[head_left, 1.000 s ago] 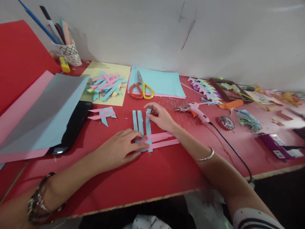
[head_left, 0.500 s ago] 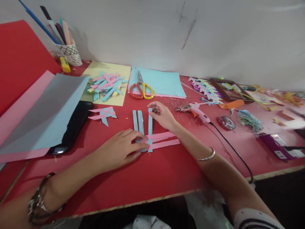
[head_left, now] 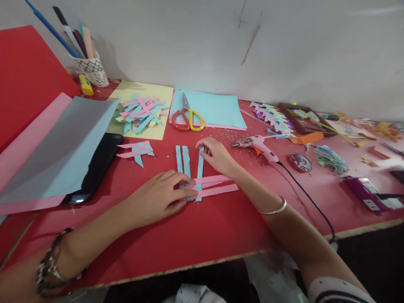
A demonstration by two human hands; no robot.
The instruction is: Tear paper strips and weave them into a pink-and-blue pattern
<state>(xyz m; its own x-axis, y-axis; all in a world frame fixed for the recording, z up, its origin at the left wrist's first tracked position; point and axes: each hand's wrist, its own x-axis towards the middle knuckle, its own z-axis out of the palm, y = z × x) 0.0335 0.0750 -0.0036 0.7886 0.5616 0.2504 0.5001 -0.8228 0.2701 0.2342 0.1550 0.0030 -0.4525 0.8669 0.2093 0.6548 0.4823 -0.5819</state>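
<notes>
Head view: left hand (head_left: 160, 193) is lying palm-down with fingers partly spread, fingertips pressing on the crossing of paper strips; it is not clenching around anything. Right hand (head_left: 217, 156) is pinching the far end of the right-hand blue strip (head_left: 200, 168) between thumb and fingers. That strip is running toward the person and crossing the pink strips (head_left: 220, 191), whose free ends are pointing right, below the right wrist. Two other blue strips (head_left: 187, 160) are standing out beyond the left hand, side by side, apart from the pinched one. Over-and-under order at the crossing is partly hiding beneath the fingers; cannot tell it fully. All of these are lying on the red table (head_left: 221, 229), near its front edge.

Around the work: a small woven piece (head_left: 140, 149), pink and blue, is lying just left of the strips. Scissors (head_left: 186, 105) are resting partly on a blue sheet (head_left: 217, 109) farther back. A heap of cut strips (head_left: 143, 111) is sitting on a yellow sheet (head_left: 126, 88). Pink glue gun (head_left: 265, 149) is lying right of the right hand, nozzle pointing left.
</notes>
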